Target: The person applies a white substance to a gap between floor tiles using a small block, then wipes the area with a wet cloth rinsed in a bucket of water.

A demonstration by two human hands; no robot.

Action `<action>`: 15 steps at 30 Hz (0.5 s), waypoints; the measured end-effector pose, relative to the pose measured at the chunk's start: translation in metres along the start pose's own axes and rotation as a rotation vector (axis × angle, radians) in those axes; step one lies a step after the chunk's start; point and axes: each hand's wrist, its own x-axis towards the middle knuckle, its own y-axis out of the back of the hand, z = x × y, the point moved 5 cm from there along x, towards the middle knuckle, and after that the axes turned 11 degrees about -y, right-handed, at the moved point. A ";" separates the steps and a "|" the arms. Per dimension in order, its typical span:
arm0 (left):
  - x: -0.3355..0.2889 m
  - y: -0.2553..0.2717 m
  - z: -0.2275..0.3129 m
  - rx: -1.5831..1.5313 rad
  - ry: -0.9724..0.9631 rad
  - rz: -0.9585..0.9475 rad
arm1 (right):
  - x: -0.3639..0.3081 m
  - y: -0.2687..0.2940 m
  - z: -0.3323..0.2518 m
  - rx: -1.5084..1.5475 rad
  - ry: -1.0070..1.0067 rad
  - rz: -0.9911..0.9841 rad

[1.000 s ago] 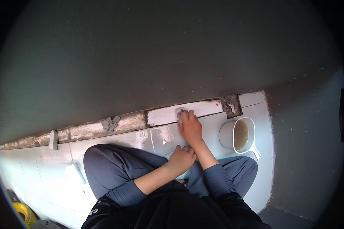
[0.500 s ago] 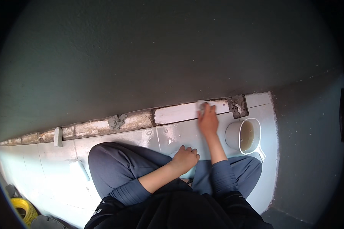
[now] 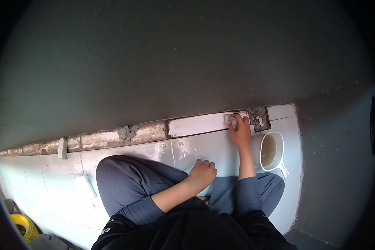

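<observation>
My right hand [image 3: 241,131] is closed around a small crumpled grey rag [image 3: 231,121], pressed on the right part of a long white tile strip [image 3: 198,124] at the foot of the dark wall. My left hand [image 3: 202,173] rests in my lap with fingers curled; its palm side is hidden. Just right of my right forearm stands a white dipper [image 3: 272,151] with cloudy brownish water in it and its handle toward me. A dark, rough mortar patch [image 3: 259,118] adjoins the strip's right end.
Leftward along the wall runs a rough, stained ledge [image 3: 100,139] bearing a crumpled grey cloth [image 3: 128,132]. A pale block [image 3: 62,148] stands farther left. On the glossy tiled floor [image 3: 58,183] lies a pale bottle [image 3: 86,186]. A yellow ring-shaped thing [image 3: 24,228] is at lower left.
My right hand has slid rightward along the white strip with the rag, and its forearm now covers part of the dipper. My left hand has stayed in place.
</observation>
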 end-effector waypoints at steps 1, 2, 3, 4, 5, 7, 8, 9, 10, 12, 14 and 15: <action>0.001 0.003 0.001 -0.003 -0.009 0.005 | 0.002 0.004 0.001 -0.002 0.004 -0.003; 0.001 0.005 0.002 -0.006 -0.018 0.010 | 0.004 0.009 0.001 -0.064 0.031 0.027; 0.002 0.003 0.003 -0.009 -0.014 0.011 | 0.005 0.012 0.000 -0.126 0.059 0.058; 0.002 0.002 0.004 -0.018 -0.023 0.012 | 0.004 0.011 -0.001 -0.127 0.057 0.059; 0.002 0.000 0.004 -0.027 -0.033 0.014 | 0.003 0.008 -0.003 -0.256 0.071 0.051; 0.000 -0.003 0.003 -0.035 -0.022 -0.006 | 0.003 0.003 -0.008 -0.386 0.085 0.042; 0.000 -0.005 0.002 -0.043 -0.009 -0.024 | 0.005 0.003 -0.009 -0.300 0.046 0.054; 0.000 -0.005 0.002 -0.044 -0.010 -0.024 | 0.006 0.003 -0.008 -0.214 0.008 0.066; 0.001 -0.003 0.002 -0.036 -0.017 -0.016 | 0.008 0.004 -0.004 -0.215 0.008 0.069; 0.002 -0.002 0.003 -0.029 -0.027 -0.006 | 0.011 0.005 0.004 0.024 0.065 0.055; 0.003 -0.003 0.004 -0.031 -0.038 0.007 | 0.009 0.004 0.011 0.065 0.070 0.097; 0.003 -0.003 0.005 -0.031 -0.042 0.010 | 0.008 0.006 0.015 0.108 0.076 0.138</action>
